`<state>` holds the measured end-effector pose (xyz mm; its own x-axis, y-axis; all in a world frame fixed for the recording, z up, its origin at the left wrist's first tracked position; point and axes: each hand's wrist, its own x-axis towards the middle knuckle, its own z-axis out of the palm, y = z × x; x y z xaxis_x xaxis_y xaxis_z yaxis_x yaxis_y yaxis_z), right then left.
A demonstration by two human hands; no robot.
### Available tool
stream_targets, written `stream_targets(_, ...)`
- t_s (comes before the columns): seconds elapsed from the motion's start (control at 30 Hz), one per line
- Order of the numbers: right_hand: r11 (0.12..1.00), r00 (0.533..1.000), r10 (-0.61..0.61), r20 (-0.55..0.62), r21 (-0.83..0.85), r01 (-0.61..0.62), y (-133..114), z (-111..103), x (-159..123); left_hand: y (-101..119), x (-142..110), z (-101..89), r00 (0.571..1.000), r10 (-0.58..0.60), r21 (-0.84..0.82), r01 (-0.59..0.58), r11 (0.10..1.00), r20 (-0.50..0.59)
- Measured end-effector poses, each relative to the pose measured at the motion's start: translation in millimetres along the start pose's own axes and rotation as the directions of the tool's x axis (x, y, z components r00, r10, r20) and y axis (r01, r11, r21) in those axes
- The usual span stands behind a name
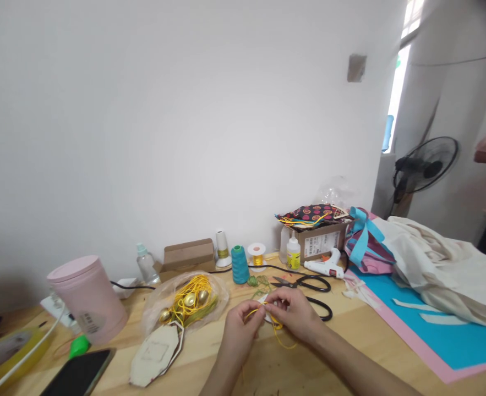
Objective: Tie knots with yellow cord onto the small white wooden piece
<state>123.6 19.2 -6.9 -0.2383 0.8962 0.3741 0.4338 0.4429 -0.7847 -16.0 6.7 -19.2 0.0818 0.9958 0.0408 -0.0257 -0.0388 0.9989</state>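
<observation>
Both hands meet over the middle of the wooden table, thumbs and fingers pinched close together. A thin yellow cord (276, 325) runs between them. My left hand (245, 324) grips one part of it, with a small loop standing at the fingers. In my right hand (290, 311) another part is pinched, and a loose end curls down to the table. Something white shows partly behind the fingers; I cannot make out what it is. Just beyond the right hand lie black-handled scissors (309, 282). A plastic bag (152, 308) with yellow cord and gold bells (190, 300) lies to the left.
Behind stand a teal thread cone (240, 265), a gold wire spool (257, 256), a glue bottle (293, 253) and a white glue gun (325, 266). Blue and pink sheets (444, 324) with cloth lie right. At left are a pink canister (88, 300), phone (80, 374) and octagonal cards (154, 355).
</observation>
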Motion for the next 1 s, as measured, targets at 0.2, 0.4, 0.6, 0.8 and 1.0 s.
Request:
stream_targets(0.2, 0.999, 0.999, 0.032, -0.019, 0.02, -0.032, -2.7, 1.4, 0.2, -1.4, 1.2, -1.2, 0.998, 0.014, 0.002, -0.014, 1.0, -0.058)
stream_targets(0.4, 0.998, 0.998, 0.058, -0.018, 0.033, -0.057, 0.1, 3.4, -0.4, 1.2, 3.1, -1.5, 0.996, 0.01, 0.003, -0.009, 1.0, -0.089)
stream_targets(0.6, 0.999, 0.999, 0.046, -0.022, 0.018, -0.045, -0.9, 1.9, -0.1, 2.4, 2.6, -3.6, 0.989, 0.13, 0.13, -0.121, 0.984, -0.065)
stream_targets(0.8, 1.0, 1.0, 0.03, -0.011, 0.005, -0.03, -1.5, 1.3, -0.4, -2.1, 3.2, -8.8, 0.978, 0.207, 0.256, -0.2, 0.946, -0.001)
stream_targets(1.0, 1.0, 1.0, 0.014, -0.006, -0.008, -0.014, -3.1, -0.2, -1.0, -4.4, 3.3, -10.8, 0.975, 0.222, 0.301, -0.214, 0.929, 0.007)
